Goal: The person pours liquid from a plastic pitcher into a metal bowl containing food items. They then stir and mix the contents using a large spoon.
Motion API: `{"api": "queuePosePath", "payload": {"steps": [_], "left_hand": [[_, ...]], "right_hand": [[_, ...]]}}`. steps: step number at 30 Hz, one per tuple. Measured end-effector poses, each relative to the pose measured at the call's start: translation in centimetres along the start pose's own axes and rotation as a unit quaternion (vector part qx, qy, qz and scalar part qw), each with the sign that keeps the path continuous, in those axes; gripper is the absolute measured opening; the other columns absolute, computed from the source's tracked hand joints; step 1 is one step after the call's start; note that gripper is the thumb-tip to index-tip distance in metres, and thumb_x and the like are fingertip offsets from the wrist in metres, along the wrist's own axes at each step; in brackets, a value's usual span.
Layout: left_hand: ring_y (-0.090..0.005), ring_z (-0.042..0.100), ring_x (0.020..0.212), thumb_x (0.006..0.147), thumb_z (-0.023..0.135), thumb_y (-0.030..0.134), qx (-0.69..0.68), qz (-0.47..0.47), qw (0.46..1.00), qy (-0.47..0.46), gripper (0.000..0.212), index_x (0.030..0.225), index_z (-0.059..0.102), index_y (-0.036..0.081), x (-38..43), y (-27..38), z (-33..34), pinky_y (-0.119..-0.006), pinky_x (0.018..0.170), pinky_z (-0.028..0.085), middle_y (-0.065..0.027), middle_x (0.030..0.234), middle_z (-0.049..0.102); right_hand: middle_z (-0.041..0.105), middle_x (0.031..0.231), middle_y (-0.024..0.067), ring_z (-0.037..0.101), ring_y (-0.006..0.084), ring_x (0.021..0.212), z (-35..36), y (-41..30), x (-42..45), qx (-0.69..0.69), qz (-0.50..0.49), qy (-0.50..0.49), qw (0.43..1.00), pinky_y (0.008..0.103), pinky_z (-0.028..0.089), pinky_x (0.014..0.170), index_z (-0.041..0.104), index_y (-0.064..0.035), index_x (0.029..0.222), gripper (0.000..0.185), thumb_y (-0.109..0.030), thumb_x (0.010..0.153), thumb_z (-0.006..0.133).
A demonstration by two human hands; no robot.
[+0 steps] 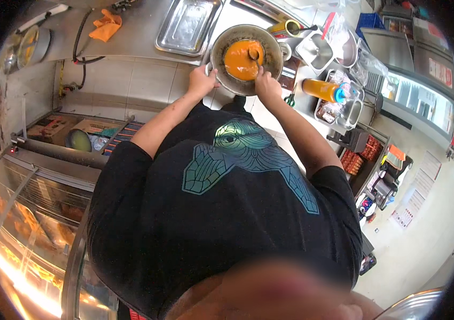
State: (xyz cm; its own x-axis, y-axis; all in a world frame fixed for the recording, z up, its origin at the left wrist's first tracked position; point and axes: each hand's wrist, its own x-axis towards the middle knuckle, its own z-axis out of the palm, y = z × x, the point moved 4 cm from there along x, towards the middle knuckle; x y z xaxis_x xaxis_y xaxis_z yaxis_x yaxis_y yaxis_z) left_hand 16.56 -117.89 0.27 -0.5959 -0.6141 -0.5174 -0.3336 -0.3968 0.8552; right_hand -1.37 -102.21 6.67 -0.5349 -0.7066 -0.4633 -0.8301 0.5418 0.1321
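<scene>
A worn metal pot (219, 50) with orange liquid (237, 60) in it is in front of me, near the top of the view. My left hand (203, 81) grips the loop handle on the pot's left side. In my right hand (268, 85) is the handle of a metal spoon (254, 54), its bowl dipped into the liquid. The right hand is at the pot's near rim, and most of the spoon's handle is hidden by the fingers. On the pot's far right side, a second handle (286, 51) is free of my hands.
Left of the pot lies a rectangular steel tray (187, 28) on a steel counter (137, 40), with an orange cloth (106, 26) further left. To the right are a steel pan (316, 50), an orange-filled bottle (320, 89) and green-handled scissors (290, 100). A glass food display (31, 224) stands lower left.
</scene>
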Motion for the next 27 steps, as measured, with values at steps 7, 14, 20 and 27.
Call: {"api": "queuePosePath", "payload": {"steps": [7, 14, 20, 27], "left_hand": [[-0.0273, 0.075, 0.064, 0.096, 0.066, 0.014, 0.066, 0.037, 0.997, 0.017, 0.025, 0.102, 0.067, -0.010, -1.4, 1.9, 0.1, -0.036, 0.053, 0.059, -0.0152, 0.080, 0.072], [-0.0250, 0.075, 0.067, 0.096, 0.066, 0.011, -0.051, 0.041, 0.998, 0.026, 0.023, 0.107, 0.068, -0.009, -0.7, -0.2, 0.5, -0.035, 0.054, 0.061, -0.0130, 0.082, 0.072], [-0.0190, 0.071, 0.075, 0.097, 0.063, 0.007, -0.038, 0.007, 0.999, 0.011, 0.024, 0.116, 0.067, -0.008, -0.9, 0.9, 0.6, -0.034, 0.061, 0.067, -0.0115, 0.095, 0.070], [-0.0210, 0.072, 0.080, 0.098, 0.061, 0.007, -0.043, -0.032, 0.999, 0.008, 0.028, 0.122, 0.065, -0.007, -0.2, 0.1, 0.8, -0.034, 0.063, 0.067, -0.0133, 0.100, 0.070]], "right_hand": [[0.069, 0.112, 0.0259, 0.073, 0.0390, 0.097, -0.5, -5.1, 1.4, 0.088, 0.003, -0.071, 0.994, 0.0456, 0.061, 0.080, 0.047, 0.0042, 0.137, 0.043, -0.010, 0.097, 0.050], [0.067, 0.116, 0.0262, 0.071, 0.0404, 0.101, -0.3, -5.3, -2.8, 0.068, -0.010, -0.114, 0.991, 0.0468, 0.060, 0.084, 0.037, 0.0025, 0.150, 0.054, -0.011, 0.099, 0.045], [0.064, 0.116, 0.0246, 0.072, 0.0380, 0.098, 0.6, -1.4, -4.8, 0.010, 0.000, -0.137, 0.990, 0.0460, 0.061, 0.077, 0.032, 0.0013, 0.154, 0.056, -0.010, 0.100, 0.044], [0.065, 0.113, 0.0243, 0.073, 0.0388, 0.096, -0.5, 1.0, -1.4, 0.018, 0.004, -0.070, 0.997, 0.0463, 0.061, 0.075, 0.042, 0.0014, 0.146, 0.046, -0.010, 0.101, 0.044]]}}
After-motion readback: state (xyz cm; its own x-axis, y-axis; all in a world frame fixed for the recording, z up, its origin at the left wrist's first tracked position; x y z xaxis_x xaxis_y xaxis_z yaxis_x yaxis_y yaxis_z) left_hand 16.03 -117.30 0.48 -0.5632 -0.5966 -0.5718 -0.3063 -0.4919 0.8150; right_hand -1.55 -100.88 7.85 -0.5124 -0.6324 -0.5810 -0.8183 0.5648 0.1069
